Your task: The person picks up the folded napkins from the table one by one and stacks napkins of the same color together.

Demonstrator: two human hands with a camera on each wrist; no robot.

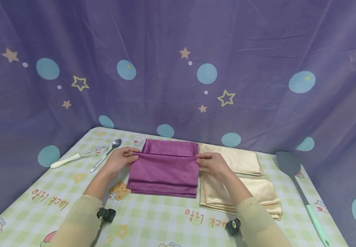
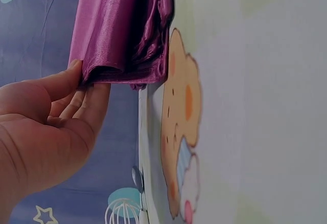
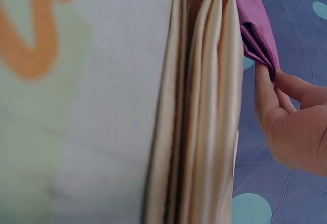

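Observation:
A folded purple cloth lies on the checked tablecloth in the middle. My left hand pinches its folded edge at the left end, and my right hand pinches the same fold at the right end. In the left wrist view the thumb and fingers clamp the purple cloth layers. The right wrist view shows my right hand holding the purple cloth just above a stack of cream cloths. Those cream cloths lie folded right of the purple one, under my right forearm.
A whisk and a spoon lie at the back left of the table. A dark spatula with a green handle lies along the right edge. A purple star-print curtain hangs behind.

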